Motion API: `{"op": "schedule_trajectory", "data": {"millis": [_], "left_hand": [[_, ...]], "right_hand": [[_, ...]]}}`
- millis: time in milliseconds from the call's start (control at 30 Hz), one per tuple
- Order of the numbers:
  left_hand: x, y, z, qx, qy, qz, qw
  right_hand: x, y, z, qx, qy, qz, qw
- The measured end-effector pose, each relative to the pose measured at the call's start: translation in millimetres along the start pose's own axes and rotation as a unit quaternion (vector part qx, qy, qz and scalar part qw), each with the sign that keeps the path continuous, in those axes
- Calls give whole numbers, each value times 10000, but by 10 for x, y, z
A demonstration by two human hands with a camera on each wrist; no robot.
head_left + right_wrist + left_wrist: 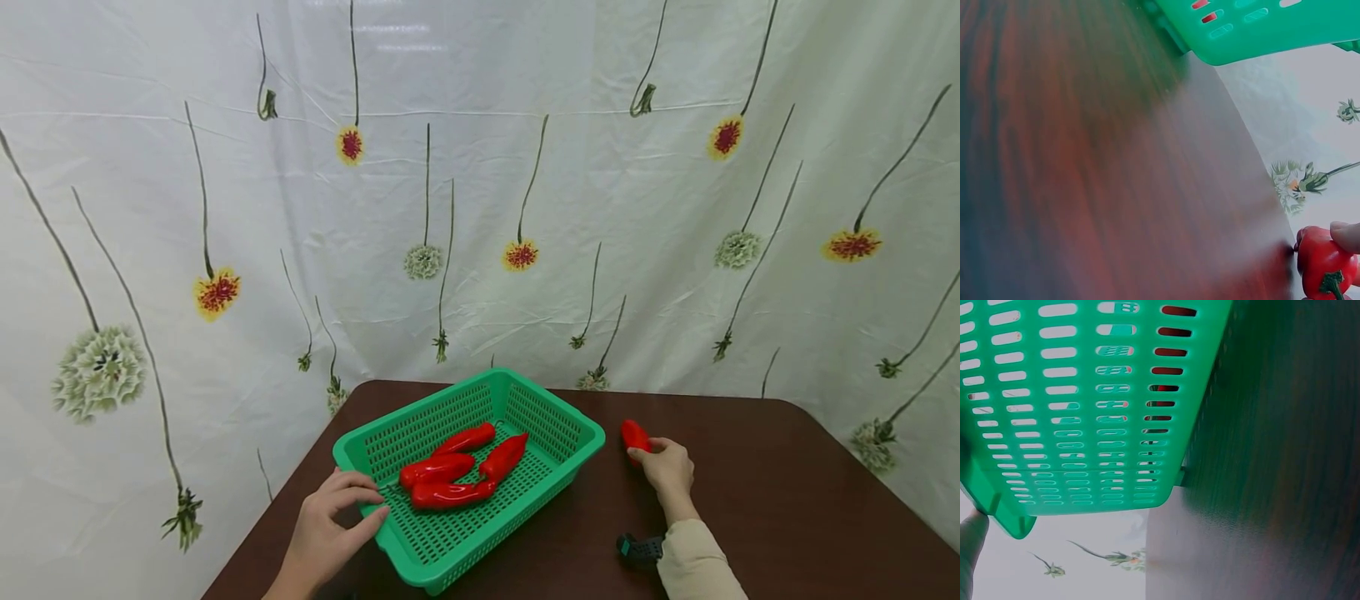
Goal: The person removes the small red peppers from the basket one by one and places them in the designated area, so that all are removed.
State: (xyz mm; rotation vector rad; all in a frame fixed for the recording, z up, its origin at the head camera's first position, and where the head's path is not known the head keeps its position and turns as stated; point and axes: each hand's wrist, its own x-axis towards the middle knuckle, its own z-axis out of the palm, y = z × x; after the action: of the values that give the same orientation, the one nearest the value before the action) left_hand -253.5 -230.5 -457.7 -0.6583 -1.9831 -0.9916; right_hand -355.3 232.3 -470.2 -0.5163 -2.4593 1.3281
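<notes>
A green plastic basket [480, 540] with slotted walls stands on the dark table, holding several red peppers [444, 469]. My left hand [330, 521] is at the basket's near left rim, thumb on the inner side and fingers along the edge. In the left wrist view, a fingertip [974, 528] meets the rim beside the slotted wall. To the right of the basket, my right hand [666, 468] pinches another red pepper [634, 437] between thumb and fingers. In the right wrist view this pepper [1324, 259] shows its green stem, close over the table.
The dark brown table [787, 483] reaches back to a white curtain [480, 317] printed with flowers. A black band [640, 550] is at the right wrist, by a cream sleeve [697, 558].
</notes>
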Motion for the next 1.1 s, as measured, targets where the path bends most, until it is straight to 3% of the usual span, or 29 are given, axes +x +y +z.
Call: {"op": "schedule_trajectory", "data": {"millis": [900, 1100], "left_hand": [[-4, -14, -5, 28, -41, -111, 9999], [-14, -40, 11, -104, -2, 23, 9999]], "right_hand": [[-7, -12, -25, -35, -141, -15, 9999], [-21, -54, -103, 22, -155, -38, 9999]]}}
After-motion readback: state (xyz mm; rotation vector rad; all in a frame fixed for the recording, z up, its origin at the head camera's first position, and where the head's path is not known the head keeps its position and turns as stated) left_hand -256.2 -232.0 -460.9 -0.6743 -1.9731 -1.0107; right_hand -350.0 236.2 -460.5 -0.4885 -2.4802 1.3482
